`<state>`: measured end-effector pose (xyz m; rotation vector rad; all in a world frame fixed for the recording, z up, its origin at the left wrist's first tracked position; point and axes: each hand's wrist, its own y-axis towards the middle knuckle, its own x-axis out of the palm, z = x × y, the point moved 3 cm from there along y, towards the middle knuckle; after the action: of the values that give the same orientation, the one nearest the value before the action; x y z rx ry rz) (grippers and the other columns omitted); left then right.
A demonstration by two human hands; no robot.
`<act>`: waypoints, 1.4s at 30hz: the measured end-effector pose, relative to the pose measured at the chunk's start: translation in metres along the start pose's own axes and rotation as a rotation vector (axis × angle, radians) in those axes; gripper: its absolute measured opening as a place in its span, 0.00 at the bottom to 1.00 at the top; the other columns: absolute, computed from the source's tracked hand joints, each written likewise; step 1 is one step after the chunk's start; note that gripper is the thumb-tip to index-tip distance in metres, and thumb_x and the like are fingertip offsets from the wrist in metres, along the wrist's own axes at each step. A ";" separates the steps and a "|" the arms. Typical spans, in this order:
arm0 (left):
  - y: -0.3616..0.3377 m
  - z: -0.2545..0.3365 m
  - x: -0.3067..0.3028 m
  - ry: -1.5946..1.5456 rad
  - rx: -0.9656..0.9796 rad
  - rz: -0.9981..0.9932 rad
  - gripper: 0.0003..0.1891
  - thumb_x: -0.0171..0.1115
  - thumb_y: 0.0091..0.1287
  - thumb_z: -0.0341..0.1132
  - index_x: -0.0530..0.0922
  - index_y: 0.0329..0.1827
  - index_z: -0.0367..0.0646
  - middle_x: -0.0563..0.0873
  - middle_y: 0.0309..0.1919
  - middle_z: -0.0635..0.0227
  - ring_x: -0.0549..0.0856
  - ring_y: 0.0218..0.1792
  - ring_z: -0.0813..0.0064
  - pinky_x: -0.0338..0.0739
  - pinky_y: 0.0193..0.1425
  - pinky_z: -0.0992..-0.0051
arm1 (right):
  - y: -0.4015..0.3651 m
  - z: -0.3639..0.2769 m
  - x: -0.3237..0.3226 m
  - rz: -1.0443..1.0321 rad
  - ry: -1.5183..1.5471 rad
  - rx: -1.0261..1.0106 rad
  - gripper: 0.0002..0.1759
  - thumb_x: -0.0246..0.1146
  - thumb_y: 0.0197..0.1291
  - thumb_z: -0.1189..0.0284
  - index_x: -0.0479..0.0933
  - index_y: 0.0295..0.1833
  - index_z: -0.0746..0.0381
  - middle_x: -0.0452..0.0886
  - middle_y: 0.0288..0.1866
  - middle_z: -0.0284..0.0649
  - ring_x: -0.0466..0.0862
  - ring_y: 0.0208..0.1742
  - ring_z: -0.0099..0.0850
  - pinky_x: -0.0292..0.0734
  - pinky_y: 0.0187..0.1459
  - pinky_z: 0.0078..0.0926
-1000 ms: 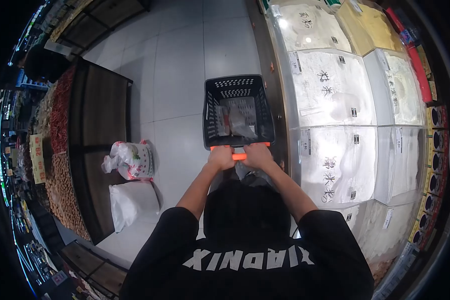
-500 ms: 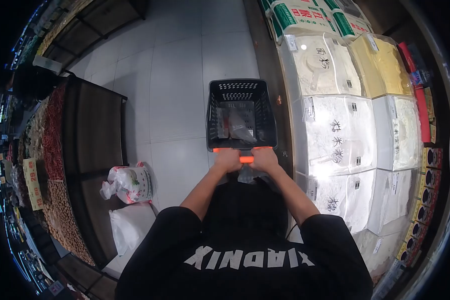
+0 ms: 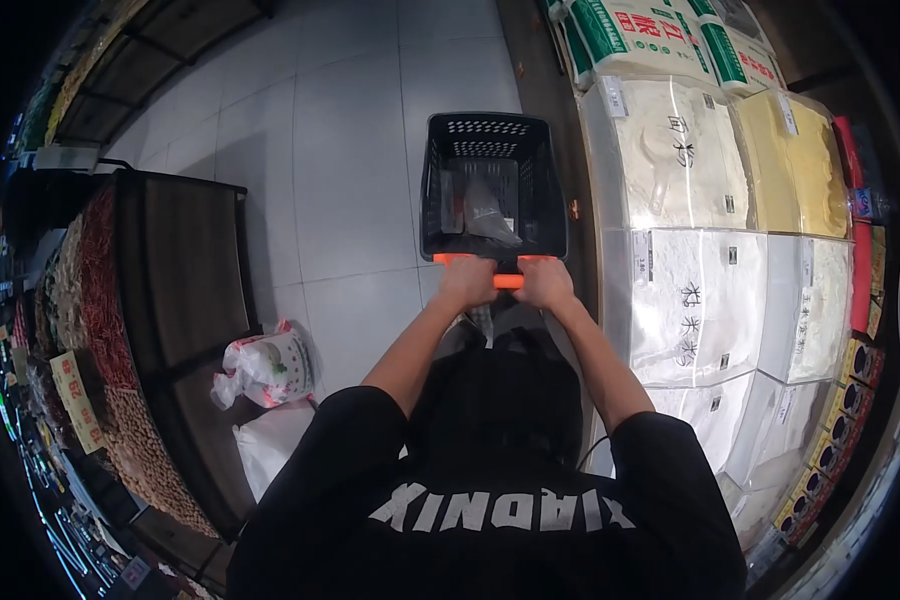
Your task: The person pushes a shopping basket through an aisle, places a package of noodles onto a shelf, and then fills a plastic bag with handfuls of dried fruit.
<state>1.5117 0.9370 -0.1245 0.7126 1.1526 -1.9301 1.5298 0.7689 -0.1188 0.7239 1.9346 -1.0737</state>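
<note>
The left hand (image 3: pixel 467 281) and right hand (image 3: pixel 544 282) both have their fingers wrapped round the orange handle (image 3: pixel 509 282) at the near end of the black basket (image 3: pixel 492 128), which sits just above the middle of the frame. The basket looks stiff and probably light, with only a few clear bags (image 3: pixel 487 215) inside, likely soft and slippery; the handle's two ends seem the surest hold.

A grocery shop. Right of the black basket (image 3: pixel 497 246) are price-labelled bins (image 3: pixel 616 300) of white powder; left of it, loose dried goods (image 3: pixel 150 450) beside a price sign (image 3: pixel 76 402).
</note>
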 end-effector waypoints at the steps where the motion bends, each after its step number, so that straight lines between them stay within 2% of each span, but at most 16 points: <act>1: 0.009 -0.001 -0.010 -0.013 -0.015 -0.010 0.14 0.66 0.54 0.41 0.87 0.38 0.42 0.90 0.34 0.52 0.89 0.41 0.51 0.83 0.49 0.56 | 0.012 0.004 -0.006 -0.006 0.001 0.004 0.18 0.70 0.45 0.59 0.83 0.39 0.60 0.88 0.36 0.47 0.88 0.42 0.46 0.83 0.47 0.44; 4: 0.042 -0.009 -0.029 0.009 -0.017 -0.004 0.14 0.65 0.55 0.44 0.86 0.37 0.44 0.89 0.33 0.56 0.89 0.39 0.54 0.83 0.47 0.57 | 0.046 0.017 -0.021 0.001 0.015 -0.002 0.18 0.70 0.44 0.60 0.83 0.39 0.59 0.88 0.36 0.47 0.89 0.41 0.46 0.83 0.47 0.44; 12: 0.115 -0.026 -0.095 0.012 -0.061 0.032 0.14 0.65 0.55 0.44 0.86 0.37 0.45 0.89 0.34 0.56 0.89 0.40 0.53 0.83 0.47 0.56 | 0.133 0.045 -0.070 0.118 0.040 -0.124 0.17 0.69 0.46 0.60 0.82 0.35 0.62 0.86 0.29 0.45 0.88 0.34 0.45 0.84 0.38 0.44; 15: 0.150 -0.033 -0.118 0.018 -0.061 0.068 0.14 0.65 0.54 0.44 0.86 0.37 0.45 0.89 0.34 0.55 0.89 0.40 0.53 0.82 0.48 0.56 | 0.163 0.055 -0.090 0.187 0.056 -0.157 0.16 0.69 0.46 0.60 0.82 0.34 0.62 0.86 0.29 0.46 0.88 0.34 0.46 0.83 0.37 0.45; 21: 0.201 -0.044 -0.154 0.025 -0.107 0.011 0.14 0.66 0.53 0.43 0.86 0.37 0.45 0.89 0.34 0.55 0.88 0.41 0.52 0.82 0.49 0.57 | 0.219 0.073 -0.120 0.161 0.061 -0.141 0.18 0.70 0.44 0.58 0.81 0.33 0.62 0.86 0.32 0.47 0.87 0.37 0.46 0.82 0.40 0.44; 27: 0.248 -0.061 -0.189 0.023 -0.113 0.033 0.13 0.66 0.52 0.41 0.86 0.37 0.45 0.90 0.35 0.54 0.89 0.41 0.53 0.82 0.48 0.57 | 0.270 0.085 -0.151 0.201 0.073 -0.162 0.19 0.71 0.43 0.57 0.81 0.33 0.61 0.85 0.29 0.45 0.87 0.34 0.46 0.83 0.39 0.44; 31: 0.279 -0.067 -0.214 -0.020 -0.141 0.001 0.14 0.67 0.53 0.40 0.87 0.39 0.44 0.90 0.35 0.54 0.89 0.41 0.52 0.82 0.49 0.56 | 0.306 0.095 -0.178 0.161 0.040 -0.141 0.19 0.71 0.43 0.57 0.81 0.33 0.61 0.85 0.29 0.45 0.87 0.34 0.46 0.83 0.38 0.44; 34: 0.305 -0.072 -0.226 -0.047 -0.097 0.050 0.14 0.67 0.54 0.42 0.87 0.39 0.43 0.90 0.35 0.54 0.89 0.41 0.51 0.83 0.50 0.55 | 0.333 0.107 -0.202 0.084 0.017 -0.127 0.19 0.72 0.42 0.57 0.81 0.33 0.61 0.85 0.30 0.45 0.88 0.36 0.46 0.83 0.40 0.44; 36: 0.320 -0.074 -0.233 -0.059 -0.073 0.028 0.15 0.67 0.55 0.43 0.87 0.40 0.43 0.90 0.35 0.53 0.89 0.41 0.51 0.83 0.50 0.55 | 0.355 0.115 -0.211 -0.004 -0.068 -0.234 0.20 0.72 0.45 0.57 0.83 0.38 0.61 0.88 0.35 0.46 0.89 0.40 0.45 0.83 0.44 0.44; 40: 0.353 -0.072 -0.257 -0.181 -0.058 0.041 0.17 0.66 0.57 0.46 0.88 0.41 0.42 0.90 0.36 0.51 0.89 0.41 0.50 0.83 0.51 0.55 | 0.396 0.127 -0.242 -0.036 -0.132 -0.262 0.21 0.71 0.45 0.57 0.83 0.39 0.62 0.88 0.37 0.46 0.89 0.41 0.46 0.83 0.44 0.44; 42: 0.369 -0.072 -0.263 -0.230 -0.051 0.083 0.19 0.66 0.57 0.47 0.87 0.42 0.42 0.90 0.36 0.51 0.89 0.41 0.49 0.83 0.51 0.54 | 0.418 0.136 -0.256 -0.096 -0.195 -0.146 0.21 0.71 0.46 0.57 0.84 0.40 0.62 0.88 0.39 0.45 0.88 0.46 0.43 0.80 0.51 0.41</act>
<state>1.9689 0.9762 -0.1280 0.4887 1.0103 -1.8518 2.0354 0.8243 -0.1231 0.4333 1.8716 -1.0090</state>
